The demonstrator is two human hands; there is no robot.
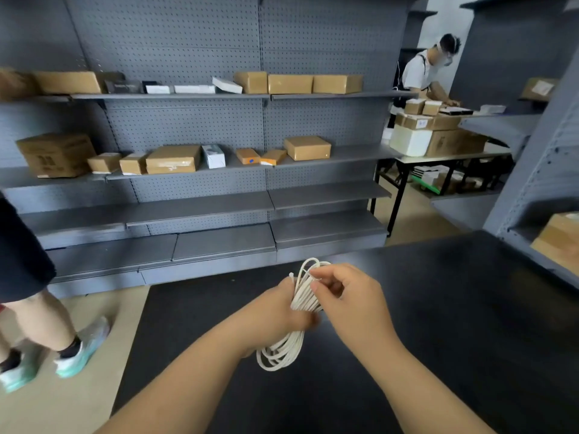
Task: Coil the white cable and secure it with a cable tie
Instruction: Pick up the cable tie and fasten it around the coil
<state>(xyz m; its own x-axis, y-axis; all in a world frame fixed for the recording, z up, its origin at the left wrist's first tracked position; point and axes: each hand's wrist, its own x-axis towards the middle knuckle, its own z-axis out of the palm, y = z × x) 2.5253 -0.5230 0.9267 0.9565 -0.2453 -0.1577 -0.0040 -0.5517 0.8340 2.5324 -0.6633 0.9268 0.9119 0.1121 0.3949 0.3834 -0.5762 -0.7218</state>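
Lengthwise, the white cable coil [301, 298] points away, left hand [275, 310] gripping its middle, right hand [347, 296] pinching its far end.

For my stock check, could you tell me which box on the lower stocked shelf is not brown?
The small white carton, just right of the wide brown cardboard box; all the others in that row are brown cardboard.

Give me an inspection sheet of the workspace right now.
Surface: dark table.
Job's things: cable coiled, in hand; small white tip beside it, possibly the tie.
Clutter: nothing seen.
Grippers: left hand grips the coil's middle; right hand pinches strands near its top.
Cables: only that coil.
Surroundings: grey shelves with boxes; a person at a far table; another's legs at left.
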